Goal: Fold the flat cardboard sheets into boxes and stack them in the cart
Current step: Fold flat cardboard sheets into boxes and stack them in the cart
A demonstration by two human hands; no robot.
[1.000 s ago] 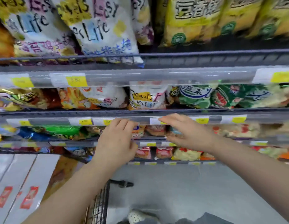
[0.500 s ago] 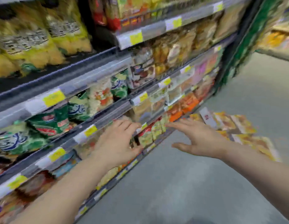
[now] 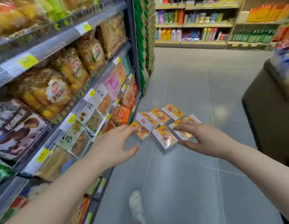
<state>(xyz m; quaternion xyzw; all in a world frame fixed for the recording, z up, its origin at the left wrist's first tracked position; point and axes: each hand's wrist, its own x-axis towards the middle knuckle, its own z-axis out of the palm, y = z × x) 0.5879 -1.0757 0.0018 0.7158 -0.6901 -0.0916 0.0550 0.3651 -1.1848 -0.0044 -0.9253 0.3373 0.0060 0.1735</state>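
Several small orange-and-white boxes (image 3: 163, 122) lie scattered on the grey floor beside the foot of the shelving. My left hand (image 3: 114, 144) and my right hand (image 3: 203, 138) are both stretched out in front of me with fingers spread, holding nothing. They hover in the air in line with the boxes, which lie further off on the floor. No cart and no flat cardboard sheet is in view.
Tall store shelving (image 3: 59, 46) packed with snack bags runs along my left. A dark display stand (image 3: 269, 120) rises at the right. More stocked shelves (image 3: 197, 25) line the far wall. Grey tiled floor (image 3: 181, 183) stretches ahead, with my white shoe (image 3: 135, 202) below.
The view has swung right from the shelf front to the aisle. Both hands came off the shelf edge and now reach forward, fingers spread. The cart and white sheets left view.
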